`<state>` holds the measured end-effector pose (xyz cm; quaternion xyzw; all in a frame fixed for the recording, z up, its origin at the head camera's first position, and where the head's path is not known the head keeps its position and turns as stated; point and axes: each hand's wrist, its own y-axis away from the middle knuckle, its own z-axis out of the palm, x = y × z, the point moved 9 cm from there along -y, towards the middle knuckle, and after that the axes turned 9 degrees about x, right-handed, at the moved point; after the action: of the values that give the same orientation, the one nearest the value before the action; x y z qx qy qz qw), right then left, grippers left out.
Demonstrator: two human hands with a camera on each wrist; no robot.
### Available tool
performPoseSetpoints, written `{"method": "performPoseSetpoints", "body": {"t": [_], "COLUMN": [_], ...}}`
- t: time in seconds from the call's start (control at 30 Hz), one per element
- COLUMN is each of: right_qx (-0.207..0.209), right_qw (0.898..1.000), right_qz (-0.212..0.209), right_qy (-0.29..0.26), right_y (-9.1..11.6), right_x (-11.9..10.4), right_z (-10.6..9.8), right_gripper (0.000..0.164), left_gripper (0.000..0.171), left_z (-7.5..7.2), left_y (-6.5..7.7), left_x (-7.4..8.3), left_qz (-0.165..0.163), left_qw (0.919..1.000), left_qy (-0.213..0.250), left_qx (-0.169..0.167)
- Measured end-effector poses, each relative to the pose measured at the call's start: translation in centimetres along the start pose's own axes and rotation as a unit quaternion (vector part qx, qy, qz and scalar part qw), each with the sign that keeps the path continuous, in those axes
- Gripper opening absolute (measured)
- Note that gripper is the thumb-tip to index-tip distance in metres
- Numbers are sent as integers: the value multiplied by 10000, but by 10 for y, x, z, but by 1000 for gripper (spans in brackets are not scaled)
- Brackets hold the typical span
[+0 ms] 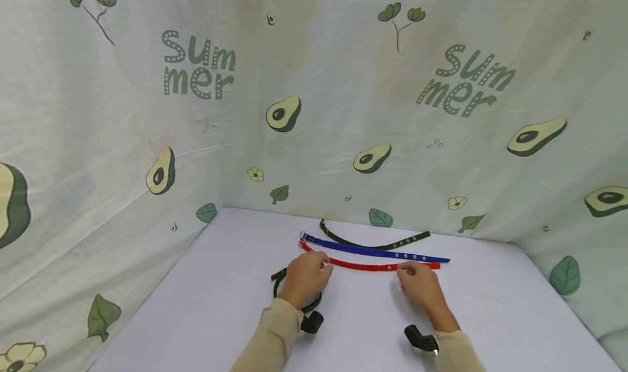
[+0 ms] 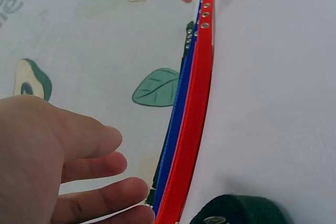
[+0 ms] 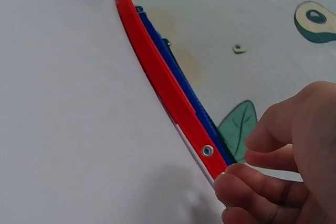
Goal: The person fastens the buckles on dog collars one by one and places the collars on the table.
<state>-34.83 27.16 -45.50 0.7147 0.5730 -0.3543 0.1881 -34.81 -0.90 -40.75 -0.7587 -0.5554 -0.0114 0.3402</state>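
Note:
A red collar [image 1: 365,267] with metal eyelets and a buckle lies stretched across the white table. Its right part passes by my right hand [image 1: 421,286], whose loosely bent fingertips [image 3: 231,187] are right at the strap near an eyelet. Over the buckle end is my left hand [image 1: 306,276], fingers [image 2: 123,192] relaxed and spread, nothing between them. Just behind the red one runs a blue collar [image 1: 353,247]. A dark green collar [image 1: 382,247] curves behind that. Another dark collar [image 1: 277,289], loosely looped, lies partly hidden beneath my left hand and wrist.
The white table [image 1: 206,306] meets a hanging cloth [image 1: 319,115] printed with avocados and leaves at the back and sides. Black devices [image 1: 312,322] are strapped to both wrists.

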Motion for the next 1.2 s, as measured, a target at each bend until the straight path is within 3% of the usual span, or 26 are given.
{"method": "performPoseSetpoints", "body": {"t": [0.13, 0.27, 0.5, 0.77, 1.03, 1.2], "right_qx": [87, 19, 61, 17, 41, 138], "right_qw": [9999, 10000, 9985, 9928, 9904, 9902], "right_qz": [53, 10, -376, -322, -361, -440], "right_qy": [-3, -12, 388, 1154, 1335, 1315], "right_y": [-4, -7, -13, -16, -16, -17], "right_x": [9, 15, 18, 22, 23, 21], "right_z": [-9, -7, 2, 0, 0, 6], "right_gripper": [35, 47, 54, 57, 56, 46], "left_gripper": [14, 15, 21, 26, 44, 45], "left_z": [2, 4, 13, 31, 43, 45], "left_y": [-1, -3, -9, -10, -10, -8], "left_x": [9, 9, -2, -5, -8, -15], "left_qz": [260, 268, -70, -296, -550, -581], "left_qw": [9985, 9969, 9956, 9946, 9924, 9903], "left_qy": [-413, -662, -929, -914, -874, -968], "left_qx": [248, 330, -66, -389, -670, -808]}}
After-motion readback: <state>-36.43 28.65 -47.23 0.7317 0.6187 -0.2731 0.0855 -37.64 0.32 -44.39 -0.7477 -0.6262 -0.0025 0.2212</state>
